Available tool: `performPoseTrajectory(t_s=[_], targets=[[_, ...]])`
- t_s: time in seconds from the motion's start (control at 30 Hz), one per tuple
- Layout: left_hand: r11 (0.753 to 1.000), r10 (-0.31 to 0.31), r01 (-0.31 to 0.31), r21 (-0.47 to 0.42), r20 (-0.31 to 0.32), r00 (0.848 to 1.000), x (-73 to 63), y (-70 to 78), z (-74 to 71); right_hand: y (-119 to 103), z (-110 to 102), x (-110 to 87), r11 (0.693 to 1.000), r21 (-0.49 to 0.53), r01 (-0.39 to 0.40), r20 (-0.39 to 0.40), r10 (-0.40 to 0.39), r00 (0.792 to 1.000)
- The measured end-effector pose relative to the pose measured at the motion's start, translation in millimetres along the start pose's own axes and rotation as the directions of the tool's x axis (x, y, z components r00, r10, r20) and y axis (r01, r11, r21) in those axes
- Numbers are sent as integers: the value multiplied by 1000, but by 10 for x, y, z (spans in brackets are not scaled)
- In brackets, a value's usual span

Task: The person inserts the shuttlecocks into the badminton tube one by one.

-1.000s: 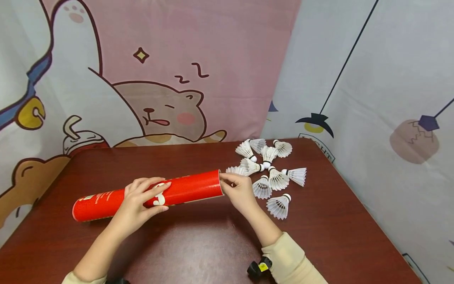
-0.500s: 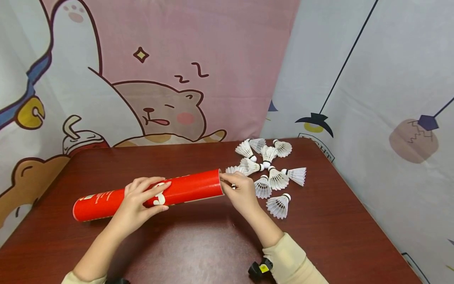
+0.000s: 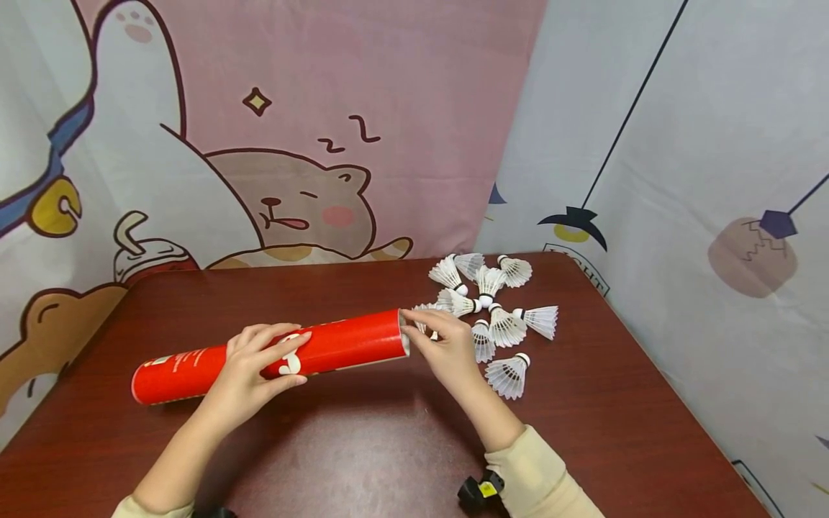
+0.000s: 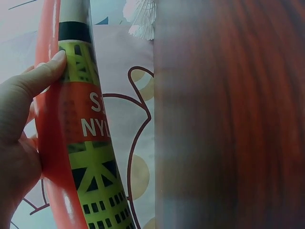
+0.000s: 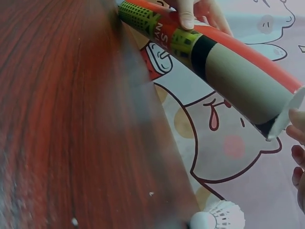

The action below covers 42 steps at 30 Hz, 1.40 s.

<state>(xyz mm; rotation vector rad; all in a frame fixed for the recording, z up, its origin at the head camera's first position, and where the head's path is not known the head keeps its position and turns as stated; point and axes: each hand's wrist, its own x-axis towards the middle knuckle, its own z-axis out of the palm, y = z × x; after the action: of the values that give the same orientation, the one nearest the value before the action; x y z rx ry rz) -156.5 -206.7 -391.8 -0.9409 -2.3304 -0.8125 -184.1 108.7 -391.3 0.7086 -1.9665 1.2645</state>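
A red tube (image 3: 356, 342) with a green and grey printed side slants across the table, its open end raised to the right. My left hand (image 3: 242, 374) grips it around the middle, thumb below and fingers over the top. In the left wrist view, the left thumb (image 4: 45, 74) lies along the printed side. My right hand (image 3: 447, 352) is at the open mouth, the tips of thumb and forefinger right at the rim. I cannot tell whether those fingertips pinch something inside. Just behind this hand lies a white shuttlecock (image 3: 424, 309), partly covered by it.
Several white shuttlecocks (image 3: 507, 327) lie scattered at the back right of the dark wooden table (image 3: 615, 417). One shuttlecock (image 3: 507, 376) sits nearer, beside the right wrist. A cartoon-print cloth (image 3: 414, 108) hangs behind the table.
My right hand has drawn back slightly to the right, its fingers less deep in the tube's mouth. The left hand and the tube have stayed in place.
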Motion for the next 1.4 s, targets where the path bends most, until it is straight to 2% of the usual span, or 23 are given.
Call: performPoseTrajectory(t_s=[0.17,0.37,0.67,0.93,1.13,1.4], targets=[[1000,-1,1,-5,0,1000,3,3,6,-17,-111,9,1000,1,-11,-15,11,1000],[1000,-2,2,-8,6,1000,2,6,-11,-10,-326,-17,997,-79,12,-33,-15,999],[1000,-1,1,-7,-3,1000,6,10,-12,155,-673,-84,989,-151,1,-19,-4,1000],[1000,1,-1,-12,0,1000,6,10,-11,323,-929,-155,960,-275,-56,9,60,998],[1000,0,0,-10,2,1000,0,-1,-2,455,-1036,-191,932,-352,-84,38,104,994],[1000,7,-7,-6,-6,1000,-5,-12,1,567,-1105,-225,893,-418,-169,75,220,973]])
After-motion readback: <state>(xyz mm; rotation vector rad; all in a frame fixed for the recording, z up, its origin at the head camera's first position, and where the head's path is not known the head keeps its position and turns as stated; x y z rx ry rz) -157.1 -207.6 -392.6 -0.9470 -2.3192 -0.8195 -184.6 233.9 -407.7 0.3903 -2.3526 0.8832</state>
